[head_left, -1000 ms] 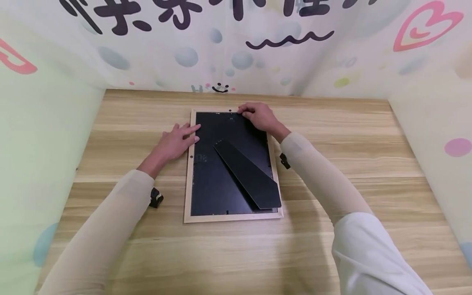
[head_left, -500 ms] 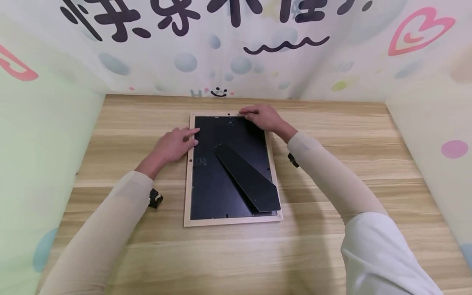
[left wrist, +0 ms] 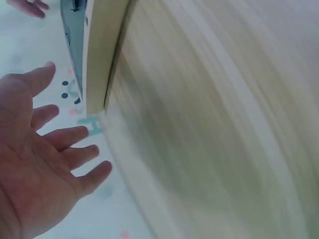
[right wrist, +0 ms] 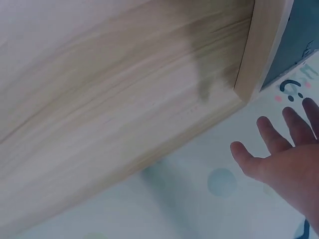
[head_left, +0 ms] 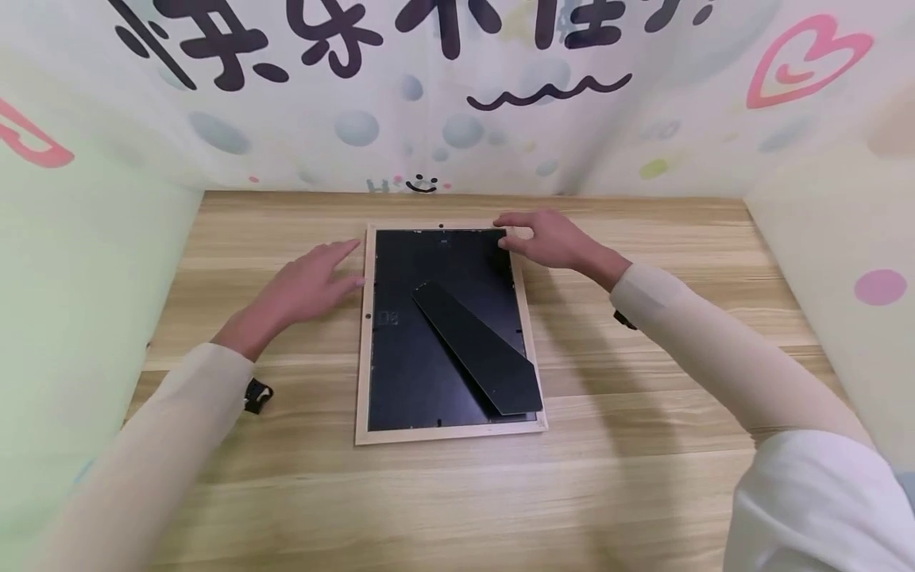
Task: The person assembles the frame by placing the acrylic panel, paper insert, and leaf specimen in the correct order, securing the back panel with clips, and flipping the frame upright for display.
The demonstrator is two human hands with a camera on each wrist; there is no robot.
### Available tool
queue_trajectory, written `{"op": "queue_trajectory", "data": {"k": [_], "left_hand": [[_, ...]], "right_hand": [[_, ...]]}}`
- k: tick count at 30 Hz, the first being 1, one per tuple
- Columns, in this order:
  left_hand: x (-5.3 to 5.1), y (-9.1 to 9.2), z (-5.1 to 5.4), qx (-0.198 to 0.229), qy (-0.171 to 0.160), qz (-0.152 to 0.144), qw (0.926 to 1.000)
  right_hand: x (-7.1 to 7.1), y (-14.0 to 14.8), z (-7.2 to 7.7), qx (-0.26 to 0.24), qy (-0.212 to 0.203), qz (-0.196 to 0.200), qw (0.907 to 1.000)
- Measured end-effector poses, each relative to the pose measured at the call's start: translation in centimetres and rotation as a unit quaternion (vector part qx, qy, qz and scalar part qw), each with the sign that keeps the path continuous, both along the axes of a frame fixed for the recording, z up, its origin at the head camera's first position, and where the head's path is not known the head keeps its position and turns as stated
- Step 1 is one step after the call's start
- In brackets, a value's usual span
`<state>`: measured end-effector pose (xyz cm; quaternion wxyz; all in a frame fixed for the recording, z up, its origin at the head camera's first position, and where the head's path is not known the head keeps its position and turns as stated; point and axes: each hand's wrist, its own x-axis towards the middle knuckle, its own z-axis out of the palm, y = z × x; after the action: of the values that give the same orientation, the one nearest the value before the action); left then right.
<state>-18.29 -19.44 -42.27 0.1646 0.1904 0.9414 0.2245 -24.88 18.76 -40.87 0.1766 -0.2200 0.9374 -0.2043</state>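
Observation:
A picture frame (head_left: 362, 373) with a light wood border lies face down on the table, its black backing board (head_left: 407, 357) uppermost. The black easel stand (head_left: 482, 349) slants across the board toward the lower right corner. Just off the frame's left side is my left hand (head_left: 296, 290), fingers spread and holding nothing; the left wrist view shows its palm (left wrist: 30, 169) beside the wooden edge. My right hand (head_left: 554, 241) hovers by the upper right corner, its fingers loosely extended in the right wrist view. Whether its fingertips touch the frame I cannot tell.
The wood-grain table (head_left: 457, 500) runs up to a printed curtain (head_left: 457, 127) at the back. Pale walls (head_left: 79, 262) stand on the left and right. A small black device (head_left: 257, 395) sits at the left wrist, another (head_left: 624, 319) under the right sleeve.
My left hand has moved left, off the frame's edge. My right hand has drawn away to the right from the top edge, its fingers opening. The frame has stayed on the table.

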Motion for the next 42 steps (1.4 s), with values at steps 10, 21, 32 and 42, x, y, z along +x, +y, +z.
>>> {"op": "queue_trajectory", "data": {"k": [10,21,32,42], "left_hand": [[2.1,-2.0,1.0,-0.102,0.138,-0.018,0.9850],[3.2,-2.3,-0.5,-0.117,0.168,-0.038,0.9780],[4.4,-1.9,-2.8,-0.165,0.203,-0.140,0.9550],[5.6,-1.3,-3.3,-0.159,0.185,-0.185,0.9522]], "right_hand": [[3.5,3.9,2.6,0.041,0.126,0.016,0.9911],[6.1,5.4,0.6,0.110,0.145,-0.004,0.9833],[9.6,4.3,-2.8,0.126,0.099,-0.006,0.9871],[11.9,3.6,-4.3,0.096,0.040,0.010,0.9945]]}}
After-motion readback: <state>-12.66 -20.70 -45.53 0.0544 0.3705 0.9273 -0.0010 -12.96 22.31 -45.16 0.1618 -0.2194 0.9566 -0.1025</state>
